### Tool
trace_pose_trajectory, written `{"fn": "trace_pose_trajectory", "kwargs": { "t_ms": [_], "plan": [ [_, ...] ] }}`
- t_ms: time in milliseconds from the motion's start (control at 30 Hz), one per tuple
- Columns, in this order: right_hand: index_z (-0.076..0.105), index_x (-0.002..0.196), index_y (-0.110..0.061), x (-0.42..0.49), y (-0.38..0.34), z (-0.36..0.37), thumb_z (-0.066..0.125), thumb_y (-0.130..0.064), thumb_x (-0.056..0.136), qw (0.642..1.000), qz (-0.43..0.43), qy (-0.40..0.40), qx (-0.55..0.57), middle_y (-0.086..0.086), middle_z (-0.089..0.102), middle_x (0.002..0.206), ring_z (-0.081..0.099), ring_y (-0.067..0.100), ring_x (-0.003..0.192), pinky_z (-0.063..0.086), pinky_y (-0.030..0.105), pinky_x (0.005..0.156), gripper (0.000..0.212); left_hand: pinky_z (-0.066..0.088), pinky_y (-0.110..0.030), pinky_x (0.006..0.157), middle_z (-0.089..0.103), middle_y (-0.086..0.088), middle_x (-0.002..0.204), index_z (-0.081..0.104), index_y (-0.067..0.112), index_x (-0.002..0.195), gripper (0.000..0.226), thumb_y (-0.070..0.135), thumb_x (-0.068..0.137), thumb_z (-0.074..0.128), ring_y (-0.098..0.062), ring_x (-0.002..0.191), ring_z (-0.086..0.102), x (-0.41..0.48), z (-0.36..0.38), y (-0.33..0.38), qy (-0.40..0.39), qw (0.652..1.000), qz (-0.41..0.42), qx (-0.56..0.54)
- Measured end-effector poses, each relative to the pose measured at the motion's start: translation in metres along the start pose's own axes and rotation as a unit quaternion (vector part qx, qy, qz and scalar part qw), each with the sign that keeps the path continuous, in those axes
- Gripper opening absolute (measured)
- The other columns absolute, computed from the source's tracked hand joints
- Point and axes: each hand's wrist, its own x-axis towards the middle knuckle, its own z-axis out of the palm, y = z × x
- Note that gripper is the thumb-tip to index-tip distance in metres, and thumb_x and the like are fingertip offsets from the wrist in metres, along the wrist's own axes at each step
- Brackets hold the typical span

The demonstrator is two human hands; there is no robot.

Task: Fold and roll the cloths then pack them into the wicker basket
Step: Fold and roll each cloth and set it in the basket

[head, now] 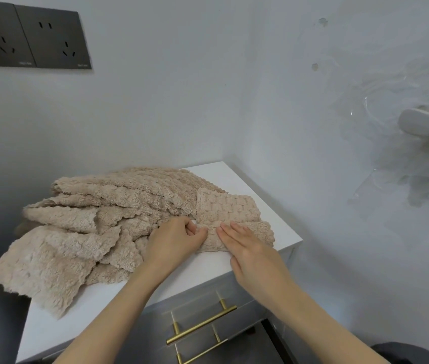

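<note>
White cabinet top: left hand pinches, right hand presses flat the folded cloth, lengthwise away

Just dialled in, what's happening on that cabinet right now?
A person is working one small beige cloth at the right end of a white cabinet top. The left hand pinches its near edge, while the right hand lies flat on it. A heap of unfolded matching cloths lies to the left, partly hanging over the edge. No wicker basket is in view, so nothing looks packed yet.
</note>
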Motion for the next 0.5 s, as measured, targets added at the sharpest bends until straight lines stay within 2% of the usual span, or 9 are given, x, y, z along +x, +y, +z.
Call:
{"fn": "trace_pose_trajectory", "kwargs": {
  "t_ms": [100,167,333,367,433,500],
  "plan": [
    [0.024,0.15,-0.021,-0.004,0.014,-0.004,0.038,-0.009,0.098,0.999,0.02,-0.042,0.013,-0.008,0.021,0.157,0.013,0.007,0.146,-0.013,0.016,0.109,0.056,0.043,-0.028,0.064,0.06,0.01,0.062,0.056,0.024,0.068,0.028,0.046,0.084,0.061,-0.007,0.063,0.058,-0.001,0.0,0.001,0.007,1.0,0.007,0.018],
    [0.018,0.152,-0.026,-0.008,0.025,-0.005,0.033,-0.015,0.1,0.998,0.029,-0.048,0.006,-0.014,0.015,0.158,0.008,0.002,0.146,-0.011,0.008,0.105,0.055,0.04,-0.025,0.057,0.06,0.011,0.062,0.057,0.025,0.067,0.027,0.046,0.084,0.06,-0.005,0.062,0.057,-0.001,-0.001,0.001,0.013,0.999,0.012,0.028],
    [0.026,0.15,-0.028,-0.013,0.044,-0.01,0.03,-0.026,0.103,0.998,0.048,-0.043,-0.006,-0.016,0.023,0.155,0.016,-0.001,0.143,-0.001,0.009,0.109,0.048,0.039,-0.023,0.052,0.058,0.013,0.064,0.054,0.029,0.072,0.021,0.045,0.083,0.06,-0.001,0.063,0.055,-0.006,-0.003,0.002,0.041,0.997,0.034,0.049],
    [0.026,0.15,-0.028,-0.014,0.046,-0.01,0.03,-0.028,0.103,0.998,0.048,-0.046,-0.005,-0.016,0.023,0.155,0.016,-0.001,0.143,0.0,0.01,0.111,0.048,0.039,-0.024,0.052,0.057,0.014,0.067,0.053,0.029,0.074,0.018,0.042,0.084,0.061,0.0,0.064,0.053,-0.008,-0.004,0.002,0.058,0.996,0.057,0.046],
    [0.026,0.15,-0.029,-0.014,0.048,-0.009,0.031,-0.028,0.102,0.998,0.047,-0.041,0.0,-0.017,0.023,0.155,0.017,-0.002,0.143,0.005,0.011,0.112,0.048,0.041,-0.022,0.054,0.056,0.015,0.076,0.056,0.026,0.078,0.011,0.027,0.086,0.063,-0.004,0.069,0.053,-0.012,-0.004,0.005,0.095,0.981,0.16,0.049],
    [0.027,0.15,-0.031,-0.014,0.048,-0.01,0.033,-0.023,0.101,0.998,0.048,-0.03,0.009,-0.018,0.026,0.154,0.021,-0.001,0.142,0.018,0.014,0.112,0.05,0.045,-0.023,0.057,0.061,0.011,0.085,0.064,0.02,0.083,0.01,0.011,0.085,0.066,-0.01,0.078,0.057,-0.016,-0.005,0.008,0.099,0.955,0.268,0.074]
  ]
}}
